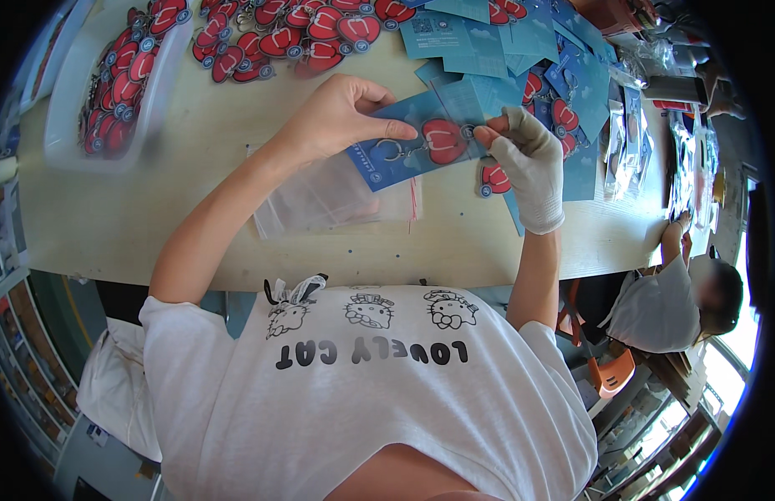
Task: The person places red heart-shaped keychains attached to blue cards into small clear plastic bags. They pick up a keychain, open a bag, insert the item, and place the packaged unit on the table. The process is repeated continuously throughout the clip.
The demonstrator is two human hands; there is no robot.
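Note:
My bare left hand point(341, 117) pinches the left part of a blue printed card point(374, 170) between thumb and fingers. Across this card lies a red keychain point(444, 142), its metal ring toward my left thumb. At the card's right end, my right hand point(534, 167), in a white glove with bare fingertips, is closed on the edge beside the keychain. Clear film seems to show around that end, but I cannot tell how far it covers the card. Below the card, a pile of clear plastic bags point(300, 204) with a red strip rests on the table.
A translucent bin point(58, 138) of red keychains stands at the left. More keychains point(325, 25) are heaped at the back. Blue cards point(584, 171) lie spread to the right, some with keychains. Farther right, a person point(659, 305) sits by the table point(112, 225) near packaged items.

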